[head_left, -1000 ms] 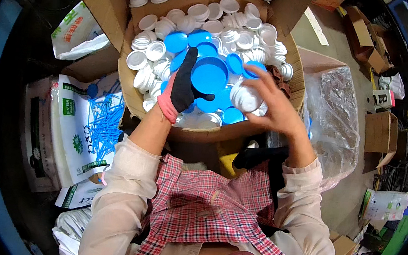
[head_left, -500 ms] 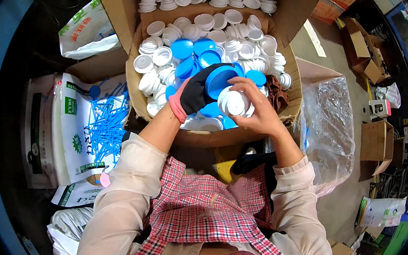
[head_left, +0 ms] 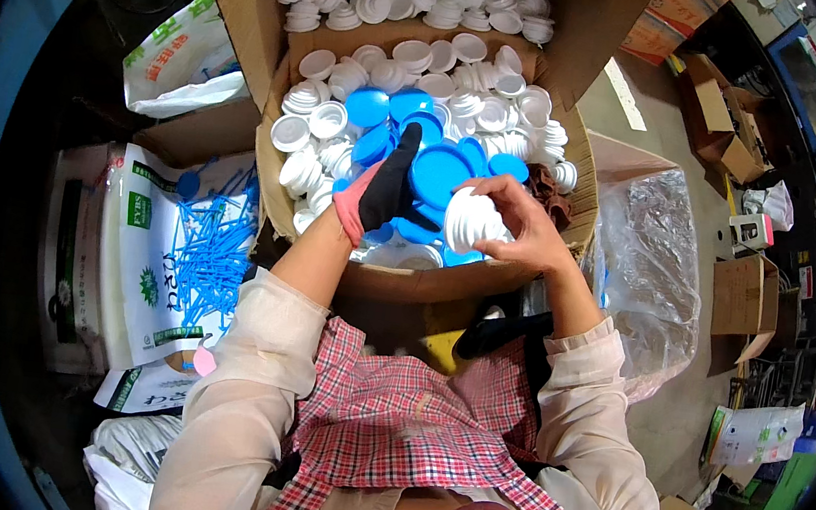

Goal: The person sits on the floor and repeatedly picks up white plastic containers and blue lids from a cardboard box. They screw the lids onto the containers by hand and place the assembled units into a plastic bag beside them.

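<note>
My left hand [head_left: 387, 190], in a black glove with a pink cuff, is open over the cardboard box [head_left: 465, 287], thumb and fingers spread. Just beyond its palm is a round blue lid [head_left: 443, 175], its rimmed side up; whether the glove still touches it I cannot tell. My bare right hand [head_left: 531, 231] is closed on a white ridged plastic cap [head_left: 473, 224], gripped between thumb and fingers at the lid's near right edge. More blue lids [head_left: 367, 106] and many white ridged caps [head_left: 329, 117] fill the box around both hands.
Blue long-stemmed plastic pieces [head_left: 211, 258] lie on a white printed sack [head_left: 139, 275] at left. Farther back, another compartment holds white caps [head_left: 441, 7]. A brown cloth [head_left: 548, 195] lies at the box's right. Beside it stands a plastic-lined box [head_left: 655, 253].
My left hand has opened from around the blue lid, which now shows its rimmed side beyond the palm. My right hand has moved slightly right, still holding the white cap.
</note>
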Demonstrator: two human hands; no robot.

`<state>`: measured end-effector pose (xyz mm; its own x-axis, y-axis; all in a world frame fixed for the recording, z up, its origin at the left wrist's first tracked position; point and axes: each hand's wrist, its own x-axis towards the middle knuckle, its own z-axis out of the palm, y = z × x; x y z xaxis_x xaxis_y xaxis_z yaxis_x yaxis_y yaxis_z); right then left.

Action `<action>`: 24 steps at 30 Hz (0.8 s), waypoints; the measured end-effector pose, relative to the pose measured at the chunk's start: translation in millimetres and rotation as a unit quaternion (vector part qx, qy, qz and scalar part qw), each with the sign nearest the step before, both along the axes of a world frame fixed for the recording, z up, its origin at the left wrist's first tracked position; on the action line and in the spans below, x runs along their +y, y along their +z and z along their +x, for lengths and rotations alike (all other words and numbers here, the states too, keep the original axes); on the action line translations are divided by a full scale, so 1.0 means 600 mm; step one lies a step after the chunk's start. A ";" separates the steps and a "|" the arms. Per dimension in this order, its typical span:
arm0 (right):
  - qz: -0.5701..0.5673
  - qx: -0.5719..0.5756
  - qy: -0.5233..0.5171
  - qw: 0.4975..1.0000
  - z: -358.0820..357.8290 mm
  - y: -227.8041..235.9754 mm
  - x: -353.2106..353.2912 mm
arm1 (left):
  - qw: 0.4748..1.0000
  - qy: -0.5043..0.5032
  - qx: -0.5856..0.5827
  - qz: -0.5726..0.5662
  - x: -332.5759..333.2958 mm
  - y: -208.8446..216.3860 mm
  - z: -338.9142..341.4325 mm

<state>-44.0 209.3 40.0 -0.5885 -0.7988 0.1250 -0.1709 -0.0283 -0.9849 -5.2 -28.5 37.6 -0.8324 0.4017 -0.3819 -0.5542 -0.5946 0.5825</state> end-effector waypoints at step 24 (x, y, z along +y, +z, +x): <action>-0.052 -0.058 -0.060 0.995 -0.007 -0.002 -0.031 | 0.957 0.133 0.257 0.009 0.017 -0.089 -0.015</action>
<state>-48.3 190.8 38.9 -0.6944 -0.7078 0.1300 -0.0651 -0.1181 -0.9909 -14.2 -18.4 -16.1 -0.9823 0.1517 0.1094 -0.0252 -0.6869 0.7263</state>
